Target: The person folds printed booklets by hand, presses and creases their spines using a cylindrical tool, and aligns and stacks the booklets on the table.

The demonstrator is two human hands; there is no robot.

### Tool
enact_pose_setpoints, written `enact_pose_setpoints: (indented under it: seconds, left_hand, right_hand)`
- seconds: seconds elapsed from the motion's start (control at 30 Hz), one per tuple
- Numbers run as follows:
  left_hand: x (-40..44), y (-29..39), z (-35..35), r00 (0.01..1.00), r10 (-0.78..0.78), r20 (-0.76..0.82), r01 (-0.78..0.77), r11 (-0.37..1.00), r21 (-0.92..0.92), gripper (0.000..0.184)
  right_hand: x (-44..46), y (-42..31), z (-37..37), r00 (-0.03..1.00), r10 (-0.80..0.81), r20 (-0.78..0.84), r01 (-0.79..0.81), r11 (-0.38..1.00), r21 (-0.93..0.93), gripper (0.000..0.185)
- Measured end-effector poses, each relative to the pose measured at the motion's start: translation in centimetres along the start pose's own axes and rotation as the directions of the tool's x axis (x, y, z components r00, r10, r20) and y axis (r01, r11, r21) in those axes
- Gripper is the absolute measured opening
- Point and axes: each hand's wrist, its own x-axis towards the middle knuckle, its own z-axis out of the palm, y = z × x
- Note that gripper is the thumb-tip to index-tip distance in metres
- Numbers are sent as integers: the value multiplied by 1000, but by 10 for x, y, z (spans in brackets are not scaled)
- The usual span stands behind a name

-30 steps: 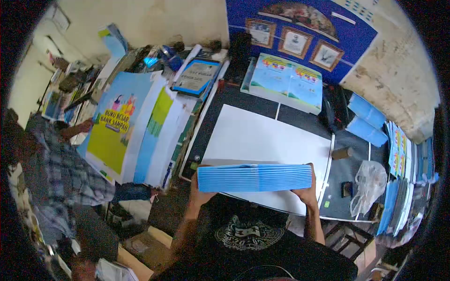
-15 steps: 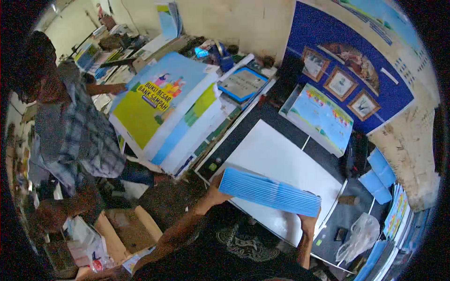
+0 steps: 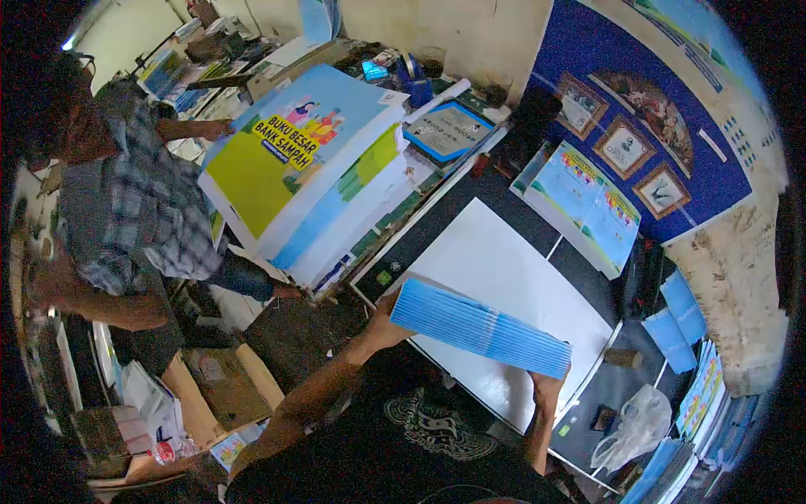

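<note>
A stack of light-blue booklets (image 3: 480, 329) is held between my two hands, its layered edges facing me. My left hand (image 3: 388, 326) grips the stack's left end, while my right hand (image 3: 550, 385) holds its right end from below. The stack is above the near part of a large white sheet or board (image 3: 504, 260) on the dark table. Parts of the fingers on both hands are hidden by the booklets.
Beyond the table's left edge stands a tall pile of large printed books (image 3: 277, 160). Another person (image 3: 151, 176) is beside it. Printed covers (image 3: 579, 210) lie at the back, a plastic bag (image 3: 638, 424) at right, and an open cardboard box (image 3: 222, 391) on the lower left.
The view has shifted slightly. The booklet stack stays in both hands, with its right end a little lower in the view. The other person's lower arm has moved up and to the left.
</note>
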Motion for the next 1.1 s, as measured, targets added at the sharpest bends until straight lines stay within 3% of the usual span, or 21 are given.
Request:
enact_pose_setpoints:
  seconds: [0.07,0.1,0.13,0.2,0.23,0.27,0.37,0.47,0.53,0.6,0.67,0.77,0.87,0.93,1.03,1.1]
  left_hand:
    - [-4,16,-11,985,-147,88,156,982,-109,47]
    - [-7,2,-1,992,-86,90,113,923,-369,46]
    - [-10,-21,3,997,-27,69,49,943,-329,47]
    - [-15,-69,13,996,90,27,-80,967,-242,50]
    - [-15,-39,2,995,92,-33,-97,973,-208,52]
    - [-11,-3,-3,991,107,-84,-121,975,-188,53]
    - [3,42,-19,989,95,-115,-131,923,-361,60]
    - [2,40,-18,999,-39,-21,24,877,-480,62]
    - [1,19,-8,997,-59,-41,38,915,-402,60]
    - [4,-11,12,987,48,-155,-79,976,-205,55]
    - [4,21,-1,990,-47,-136,-6,930,-368,52]
    - [-2,35,-16,974,157,-164,-167,985,-49,51]
    - [-9,45,-17,985,18,-170,-40,991,-127,53]
    - [-6,31,-19,998,-30,-59,22,992,-125,58]
    - [-7,1,-40,976,0,216,55,968,-247,83]
    - [-3,47,-82,918,231,321,-250,968,18,119]
  right_hand:
    - [-19,9,-6,985,81,-150,-93,993,-79,68]
    - [-25,15,-2,973,106,-207,-128,987,-99,67]
    - [-22,26,7,964,115,-242,-143,985,-102,66]
    - [-8,47,10,969,220,-108,-223,975,-15,42]
    - [0,58,11,962,270,-40,-270,963,19,32]
    - [-11,122,11,973,224,-55,-208,954,215,37]
    - [-4,78,10,980,171,-101,-170,985,24,36]
    - [4,64,9,983,160,-88,-161,987,-2,35]
    - [11,63,12,985,158,-73,-159,987,-12,34]
    - [18,68,17,987,147,-65,-149,989,-21,33]
    - [19,68,22,988,145,-60,-147,989,-24,32]
    - [19,67,22,989,143,-47,-145,989,-40,30]
    - [22,65,22,989,142,-32,-143,988,-55,29]
    - [26,65,26,991,131,-15,-131,989,-64,28]
    - [27,66,26,992,128,-4,-128,989,-72,26]
    - [26,66,26,993,121,5,-121,989,-82,26]
